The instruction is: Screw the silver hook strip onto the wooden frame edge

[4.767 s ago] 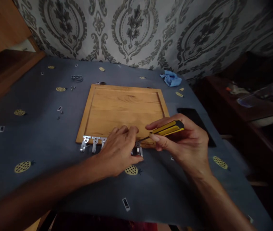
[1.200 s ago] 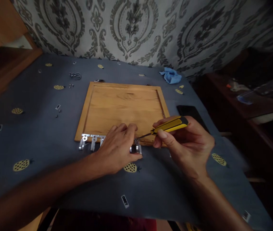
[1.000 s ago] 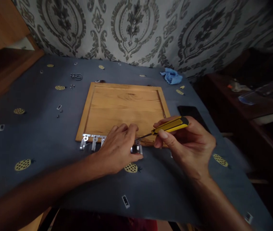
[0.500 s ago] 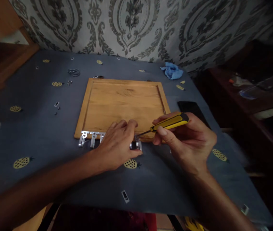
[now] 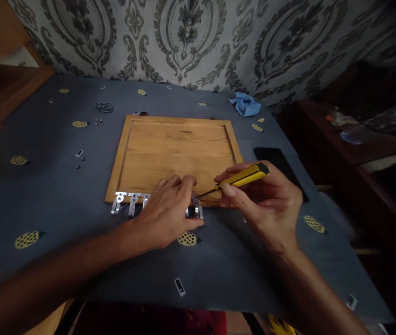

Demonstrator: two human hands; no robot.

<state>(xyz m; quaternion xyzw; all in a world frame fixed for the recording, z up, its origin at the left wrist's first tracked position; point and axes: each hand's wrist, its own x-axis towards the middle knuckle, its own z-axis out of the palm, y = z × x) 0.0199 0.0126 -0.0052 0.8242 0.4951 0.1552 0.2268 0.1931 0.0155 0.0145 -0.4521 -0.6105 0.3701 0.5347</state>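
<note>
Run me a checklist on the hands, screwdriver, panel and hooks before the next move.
1. Yellow screwdriver held: ok, its handle is in the right hand.
2. Its tip seated: cannot tell, too small to see beside the rightmost hook.
3. Left hand at the row of metal hooks: ok, lying across it.
4. Every hook visible: not ok, the left hand covers part of the row.
5. Wooden panel on the table: ok.
6. Small metal pieces away from both hands: ok.
</note>
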